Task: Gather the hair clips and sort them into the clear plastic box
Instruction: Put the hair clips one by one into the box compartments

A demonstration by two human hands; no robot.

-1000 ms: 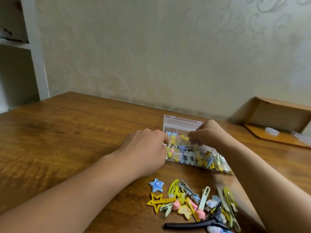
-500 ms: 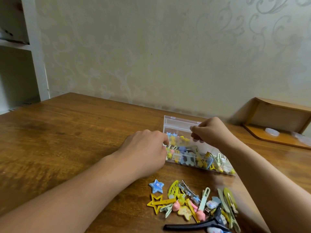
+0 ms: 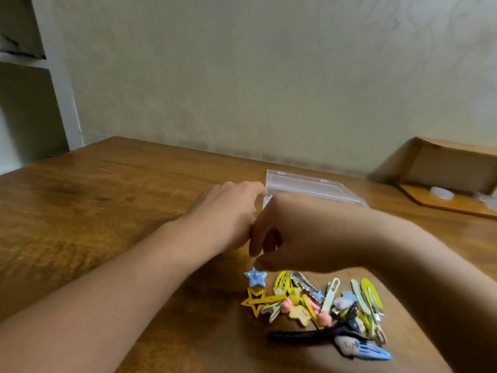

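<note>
Right hand (image 3: 290, 238) has come back from the clear plastic box (image 3: 309, 188) toward the loose pile of hair clips (image 3: 322, 308) near the table's (image 3: 80, 211) front edge. Fingers curl downward, tips just above the blue star clip (image 3: 255, 277); nothing visibly held. Beyond it, left hand (image 3: 228, 214) rests at the box's left wall, its grip hidden. Box sits farther back, contents screened by the right wrist.
</note>
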